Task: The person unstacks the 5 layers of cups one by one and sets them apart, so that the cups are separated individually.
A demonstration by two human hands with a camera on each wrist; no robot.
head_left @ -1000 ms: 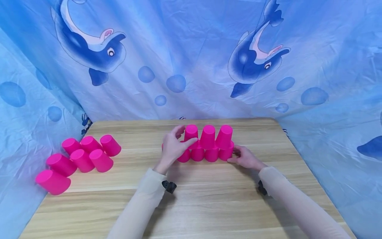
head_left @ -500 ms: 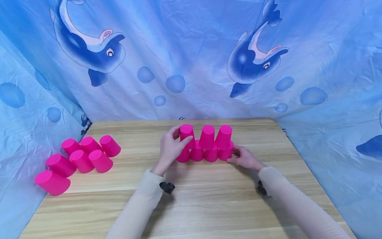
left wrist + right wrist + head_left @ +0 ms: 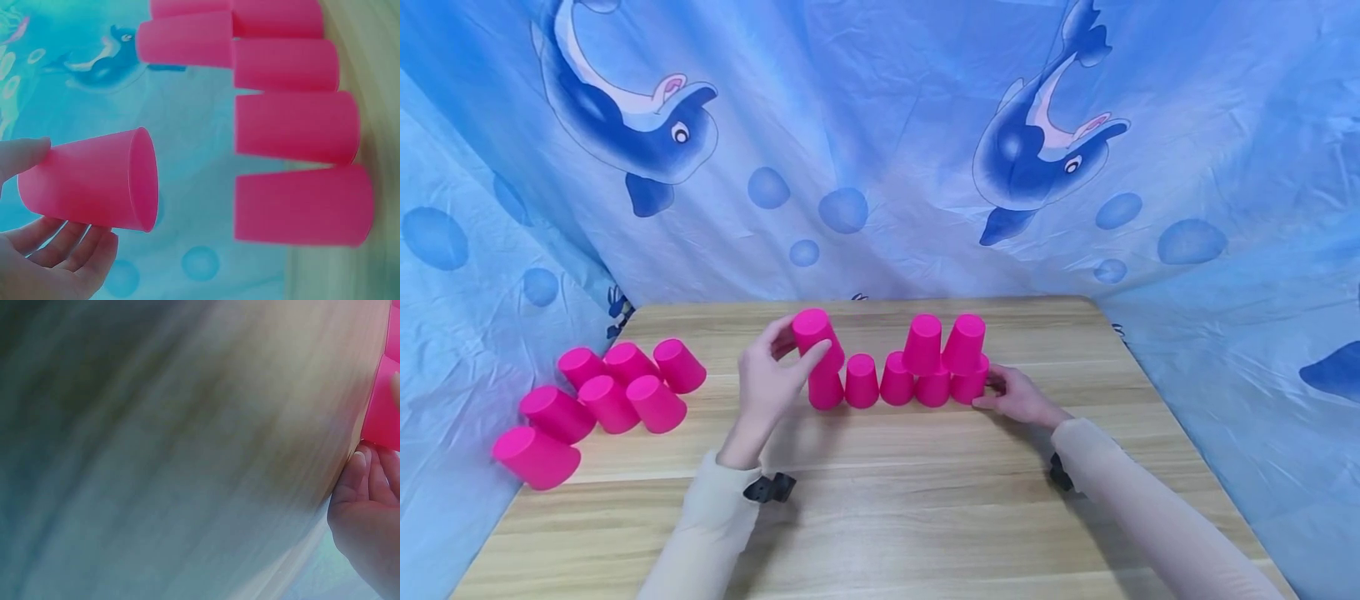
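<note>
Two hands: left hand (image 3: 767,385) grips a lifted pink cup (image 3: 817,338); right hand (image 3: 1017,397), fingers relaxed, touches the cup row (image 3: 897,386)

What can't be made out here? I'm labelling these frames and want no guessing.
- Right wrist view: the table is a motion-blurred smear; only a sliver of pink cup shows, cut off by the right edge.
- Head view: how the right hand meets the end cup is hidden by the hand itself.
- Left wrist view: the left hand is cut off by the frame's corner.
</note>
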